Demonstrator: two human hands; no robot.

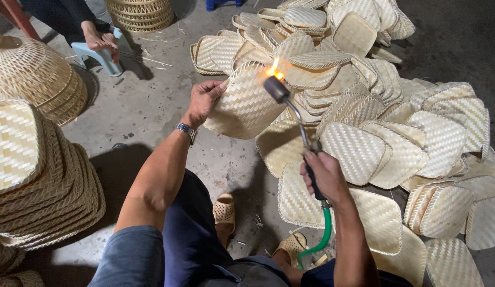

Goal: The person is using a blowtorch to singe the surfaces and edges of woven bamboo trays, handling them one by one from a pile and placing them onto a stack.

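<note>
Left hand [204,101] closed on woven tray [246,103] rim — right hand [323,175] wrapped round torch [295,114], flame touching tray's upper edge, just right.

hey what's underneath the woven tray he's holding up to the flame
Under the woven tray in the left hand lie grey concrete floor and the edge of a pile of similar trays. The floor directly behind it is hidden.
</note>
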